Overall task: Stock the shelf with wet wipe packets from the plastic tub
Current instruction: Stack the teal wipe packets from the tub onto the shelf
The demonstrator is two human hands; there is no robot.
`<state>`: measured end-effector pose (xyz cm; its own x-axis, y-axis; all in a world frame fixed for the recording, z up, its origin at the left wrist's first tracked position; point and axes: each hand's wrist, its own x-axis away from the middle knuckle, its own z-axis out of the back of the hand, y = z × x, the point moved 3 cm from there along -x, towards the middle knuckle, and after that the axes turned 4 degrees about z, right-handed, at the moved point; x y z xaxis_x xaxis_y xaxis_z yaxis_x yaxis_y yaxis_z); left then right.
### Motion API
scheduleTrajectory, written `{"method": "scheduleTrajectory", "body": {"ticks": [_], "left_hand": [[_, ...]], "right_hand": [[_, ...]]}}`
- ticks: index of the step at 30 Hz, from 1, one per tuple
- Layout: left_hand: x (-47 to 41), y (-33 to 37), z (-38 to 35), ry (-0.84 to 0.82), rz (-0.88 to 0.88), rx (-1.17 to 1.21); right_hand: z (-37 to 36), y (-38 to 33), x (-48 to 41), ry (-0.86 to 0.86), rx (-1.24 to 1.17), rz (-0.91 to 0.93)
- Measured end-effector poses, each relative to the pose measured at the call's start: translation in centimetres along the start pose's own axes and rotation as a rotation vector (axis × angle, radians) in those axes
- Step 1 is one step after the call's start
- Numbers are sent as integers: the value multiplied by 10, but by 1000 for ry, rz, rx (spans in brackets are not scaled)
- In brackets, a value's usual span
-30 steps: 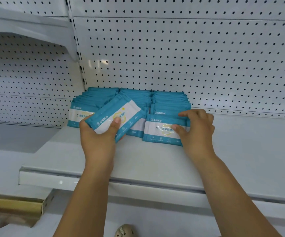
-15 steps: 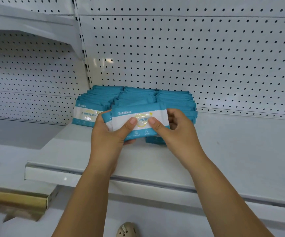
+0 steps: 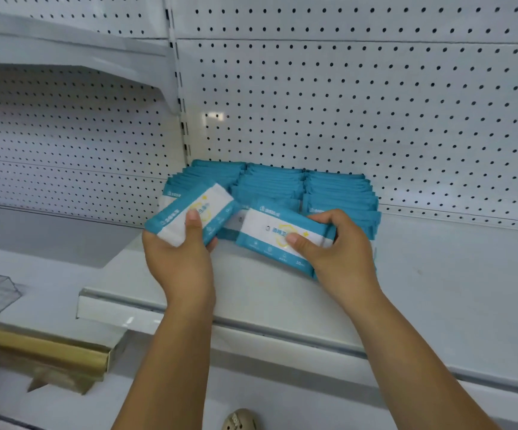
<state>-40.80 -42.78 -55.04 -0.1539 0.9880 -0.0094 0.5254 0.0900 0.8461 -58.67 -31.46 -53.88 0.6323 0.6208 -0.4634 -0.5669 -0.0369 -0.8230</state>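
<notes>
At the bottom edge the rounded toe of a beige shoe (image 3: pixel 239 420) shows, and two bare forearms rise from there over the front edge of the white metal shelf (image 3: pixel 437 305). To the lower left, under the neighbouring shelf, lies a gold-coloured rail (image 3: pixel 34 352). The left hand (image 3: pixel 178 256) grips one teal and white wet wipe packet, the left packet (image 3: pixel 189 209), with the thumb pressed on the printed front and the fingers curled behind. This packet is tilted, its right end higher, and it is held above the shelf in front of the leftmost row. The right hand (image 3: pixel 341 246) pinches the right packet (image 3: pixel 270 234), thumb on the front and fingers curled over its top edge. That packet leans back before the middle and right rows, and its lower edge is down near the shelf board, but I cannot tell if it touches. Behind both hands stand the rows of packets (image 3: pixel 338 187), three rows side by side, packed upright and reaching back to the white pegboard panel (image 3: pixel 375 103). A slotted post (image 3: pixel 177 88) divides this panel from the bay on the left, where an upper shelf (image 3: pixel 65 54) hangs.
</notes>
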Motion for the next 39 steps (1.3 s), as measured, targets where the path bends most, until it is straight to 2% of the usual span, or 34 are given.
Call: {"method": "scheduleTrajectory", "body": {"ticks": [3, 6, 13, 18, 21, 25, 30, 33, 36, 39], "left_hand": [[-11, 7, 8, 73, -48, 69], [-20, 10, 14, 116, -70, 86], [-31, 11, 22, 75, -82, 23], [-41, 17, 31, 58, -101, -74], [-44, 19, 36, 40, -94, -91], [-44, 19, 34, 1, -88, -135], [-44, 18, 33, -30, -90, -162], [-44, 19, 31, -51, -84, -160], [-44, 19, 29, -107, -64, -167], [-42, 19, 28, -181, -43, -197]], "right_hand": [[-9, -5, -2, 35, 9, 10], [-27, -14, -6, -9, 7, 48], [-63, -20, -16, -154, 137, 153], [-70, -22, -27, -130, 277, 209], [-66, -20, -33, -77, 372, 178], [-68, -19, -35, -30, 567, 227], [-68, -13, -36, -19, 595, 200], [-65, -17, -35, 24, 465, 231], [-55, -32, -29, 95, 42, 246], [-55, -46, -22, -10, -190, 141]]}}
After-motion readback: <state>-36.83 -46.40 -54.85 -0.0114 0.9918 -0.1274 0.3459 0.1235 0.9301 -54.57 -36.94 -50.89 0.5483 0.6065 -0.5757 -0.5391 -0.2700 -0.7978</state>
